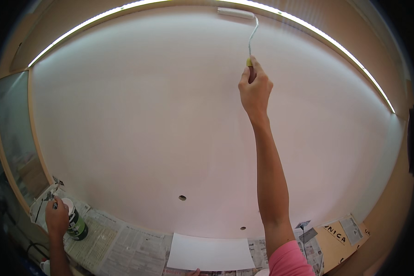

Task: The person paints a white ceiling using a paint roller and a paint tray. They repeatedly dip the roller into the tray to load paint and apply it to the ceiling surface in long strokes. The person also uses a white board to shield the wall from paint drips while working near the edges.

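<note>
My right hand [255, 87] is raised high against the pale wall [147, 115], closed around the handle of a paint roller [250, 41]. The roller's white sleeve [235, 13] lies against the wall's top, just under the light strip. Low in the middle, a white sheet [210, 253] spreads over newspaper. At its near edge only the fingertips of my left hand [195, 272] show, gripping it; the remainder is cut off by the frame. At far left, another person's hand [56, 216] is closed on a small dark object beside a paint can [78, 225].
Newspaper [101, 239] lines the surface below the wall. Two round holes, one an upper hole [182, 198], pierce the wall low down. A lit strip [308, 25] borders the top. Cardboard [340, 244] lies at lower right; a wood-framed glass panel [18, 124] stands left.
</note>
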A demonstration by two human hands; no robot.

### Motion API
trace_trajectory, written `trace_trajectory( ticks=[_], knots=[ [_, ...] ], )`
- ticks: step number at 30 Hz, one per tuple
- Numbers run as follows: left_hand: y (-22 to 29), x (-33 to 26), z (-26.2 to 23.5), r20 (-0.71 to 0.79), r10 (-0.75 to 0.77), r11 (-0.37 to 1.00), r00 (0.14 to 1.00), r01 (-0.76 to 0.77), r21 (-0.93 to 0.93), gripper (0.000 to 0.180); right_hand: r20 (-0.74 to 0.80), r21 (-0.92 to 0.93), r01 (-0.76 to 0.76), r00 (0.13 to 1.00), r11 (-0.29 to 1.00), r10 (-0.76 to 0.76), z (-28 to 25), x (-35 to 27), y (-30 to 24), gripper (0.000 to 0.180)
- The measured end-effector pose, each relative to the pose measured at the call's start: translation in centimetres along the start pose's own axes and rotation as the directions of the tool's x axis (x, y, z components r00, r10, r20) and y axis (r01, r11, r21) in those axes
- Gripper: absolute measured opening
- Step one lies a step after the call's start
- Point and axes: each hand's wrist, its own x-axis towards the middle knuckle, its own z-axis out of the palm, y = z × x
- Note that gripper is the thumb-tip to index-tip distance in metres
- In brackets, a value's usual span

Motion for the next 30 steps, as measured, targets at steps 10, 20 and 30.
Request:
trace_trajectory(
  ticks=[10,20,30],
  knots=[
    [-4.8,-5.2,5.2,0.117,-0.413,0.849,0.903,0.429,-0.308,0.03,0.024,0.004,0.008,1.0,1.0,-0.008,-2.3,-3.0,-0.8,0.036],
    [-7.2,-7.5,13.7,0.135,-0.541,0.646,0.83,0.513,-0.565,0.032,0.015,0.015,0.022,1.0,1.0,-0.023,-1.0,0.6,-1.6,0.035],
    [-8.3,-3.2,18.6,0.053,-0.326,0.899,0.944,0.327,-0.292,0.034,0.066,0.147,-0.015,0.998,0.989,0.005,-0.3,-8.1,-2.8,0.036]
  ],
)
